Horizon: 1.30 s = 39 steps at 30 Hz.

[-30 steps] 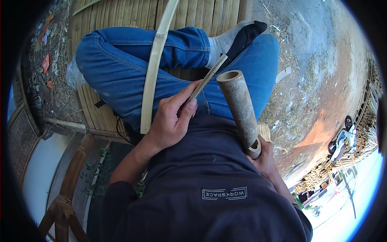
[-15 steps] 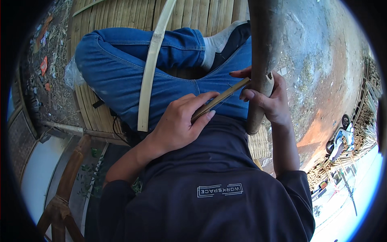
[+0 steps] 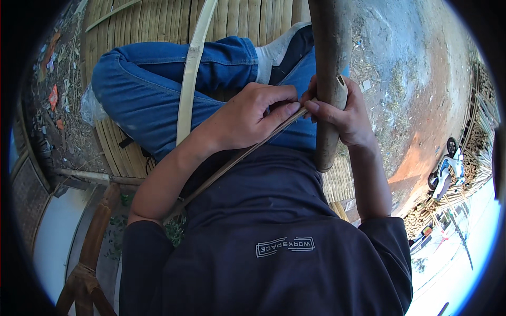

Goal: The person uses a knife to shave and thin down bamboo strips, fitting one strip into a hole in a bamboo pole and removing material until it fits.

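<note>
My left hand (image 3: 257, 113) is closed in a pinch on a thin bamboo strip (image 3: 238, 159), close to its upper end. The strip slants from under my left forearm up to the thick brown pole. My right hand (image 3: 349, 117) is wrapped round that pole (image 3: 329, 58), which looks like bamboo and has a small notch beside my fingers. The right thumb and fingertips meet the strip's end at the pole's left side; my fingers partly hide the contact. A wider pale bamboo strip (image 3: 191, 71) lies across my left leg, its near end hidden behind my left forearm.
I sit cross-legged in jeans (image 3: 142, 89) on a bamboo-slat platform (image 3: 232, 23). Another thin strip (image 3: 113, 13) lies at the far left. A bamboo frame (image 3: 97, 237) stands at lower left. Bare ground (image 3: 406, 79) spreads to the right, with a motorbike (image 3: 448, 171) and stacked poles beyond.
My left hand has moved up and right along the thin strip toward the pole. More of the strip now shows below the hand. The view has shifted slightly.
</note>
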Available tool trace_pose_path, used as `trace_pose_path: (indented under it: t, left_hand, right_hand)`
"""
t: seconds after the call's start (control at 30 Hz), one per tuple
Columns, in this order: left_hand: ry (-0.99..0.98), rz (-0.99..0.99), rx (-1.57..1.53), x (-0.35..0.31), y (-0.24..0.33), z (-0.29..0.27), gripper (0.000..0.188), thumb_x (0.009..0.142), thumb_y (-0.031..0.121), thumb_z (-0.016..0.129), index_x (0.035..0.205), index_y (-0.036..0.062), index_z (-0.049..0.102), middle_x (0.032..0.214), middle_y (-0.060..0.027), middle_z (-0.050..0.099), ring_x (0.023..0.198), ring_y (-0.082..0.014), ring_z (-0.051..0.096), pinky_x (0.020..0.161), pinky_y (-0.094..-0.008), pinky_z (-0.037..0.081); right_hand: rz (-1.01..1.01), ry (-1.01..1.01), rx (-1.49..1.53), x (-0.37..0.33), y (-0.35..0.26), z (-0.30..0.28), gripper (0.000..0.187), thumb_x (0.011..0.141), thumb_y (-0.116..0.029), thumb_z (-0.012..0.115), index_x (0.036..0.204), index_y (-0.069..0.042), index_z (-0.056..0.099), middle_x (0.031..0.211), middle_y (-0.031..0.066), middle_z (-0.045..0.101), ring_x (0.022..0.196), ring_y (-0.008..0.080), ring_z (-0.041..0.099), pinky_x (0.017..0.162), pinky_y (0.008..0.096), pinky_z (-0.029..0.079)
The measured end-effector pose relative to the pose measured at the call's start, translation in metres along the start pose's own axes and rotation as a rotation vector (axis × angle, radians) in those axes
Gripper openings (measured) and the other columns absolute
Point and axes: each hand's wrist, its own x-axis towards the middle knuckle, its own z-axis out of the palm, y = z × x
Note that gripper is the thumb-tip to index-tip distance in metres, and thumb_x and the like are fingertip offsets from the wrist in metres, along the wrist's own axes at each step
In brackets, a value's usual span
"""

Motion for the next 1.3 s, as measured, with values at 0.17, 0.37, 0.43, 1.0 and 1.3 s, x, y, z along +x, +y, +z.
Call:
trace_pose_path:
  t: [0.17, 0.37, 0.43, 1.0, 1.3]
  left_hand:
    - [0.184, 0.135, 0.002, -0.003, -0.013, 0.014, 0.017, 0.101, 0.011, 0.057, 0.091, -0.002, 0.061, 0.073, -0.0067, 0.056, 0.064, -0.0107, 0.054, 0.06, -0.0277, 0.045]
    - [0.21, -0.016, -0.189, -0.005, -0.008, 0.021, 0.02, 0.103, 0.011, 0.054, 0.091, -0.0021, 0.062, 0.075, -0.0054, 0.058, 0.061, -0.0078, 0.061, 0.05, -0.0232, 0.053]
    - [0.205, -0.026, -0.187, -0.005, -0.008, 0.02, 0.02, 0.103, 0.012, 0.053, 0.091, -0.0023, 0.062, 0.075, -0.0053, 0.059, 0.061, -0.0078, 0.062, 0.049, -0.0235, 0.054]
    - [0.041, -0.206, -0.265, 0.0, 0.001, 0.009, 0.025, 0.107, 0.018, 0.048, 0.094, -0.0005, 0.059, 0.073, -0.0043, 0.061, 0.059, -0.0079, 0.062, 0.05, -0.024, 0.056]
    - [0.234, -0.265, -0.691, 0.01, 0.005, -0.007, 0.023, 0.109, 0.027, 0.045, 0.103, 0.0082, 0.057, 0.074, -0.0067, 0.063, 0.045, -0.0063, 0.053, 0.036, -0.0203, 0.039]
  right_hand:
    - [0.022, -0.001, -0.005, 0.003, 0.003, -0.001, 0.029, 0.081, -0.013, 0.081, 0.101, -0.001, 0.064, 0.088, 0.0064, 0.07, 0.077, 0.0107, 0.066, 0.066, 0.0264, 0.053]
    - [0.006, -0.035, -0.02, 0.007, 0.005, -0.004, 0.028, 0.082, -0.013, 0.081, 0.101, -0.001, 0.063, 0.089, 0.0068, 0.071, 0.078, 0.0113, 0.067, 0.067, 0.0267, 0.054]
    - [-0.001, -0.032, -0.013, 0.007, 0.006, -0.003, 0.028, 0.083, -0.013, 0.08, 0.102, -0.001, 0.063, 0.09, 0.0068, 0.071, 0.078, 0.0113, 0.067, 0.067, 0.0266, 0.054]
    - [-0.033, 0.005, -0.042, 0.008, 0.005, -0.005, 0.026, 0.085, -0.01, 0.079, 0.102, -0.001, 0.061, 0.086, 0.0058, 0.068, 0.071, 0.0102, 0.065, 0.062, 0.0258, 0.053]
    - [-0.257, 0.358, -0.329, -0.002, -0.017, -0.017, 0.032, 0.08, -0.013, 0.084, 0.1, -0.002, 0.061, 0.076, 0.0036, 0.065, 0.067, 0.0111, 0.064, 0.061, 0.0265, 0.052]
